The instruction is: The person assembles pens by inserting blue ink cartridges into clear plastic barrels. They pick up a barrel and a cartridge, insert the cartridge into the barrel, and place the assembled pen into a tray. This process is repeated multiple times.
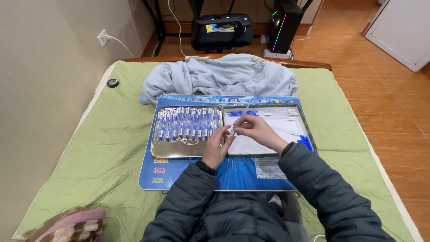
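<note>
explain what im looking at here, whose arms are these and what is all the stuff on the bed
There is one picture, taken by a camera worn on a person's head and looking down, so the two arms in dark padded sleeves are that person's own. They sit at a bed with a green quilted cover. On it lies a blue mat, and on the mat two shallow metal trays stand side by side. The left tray is filled with a row of blue and white pens. The right tray has a white lining and holds loose pen parts: blue pieces at the back and thin white tubes. The left hand and right hand meet over the trays, holding one slim pen between them. A pale blue garment lies bunched behind.
</note>
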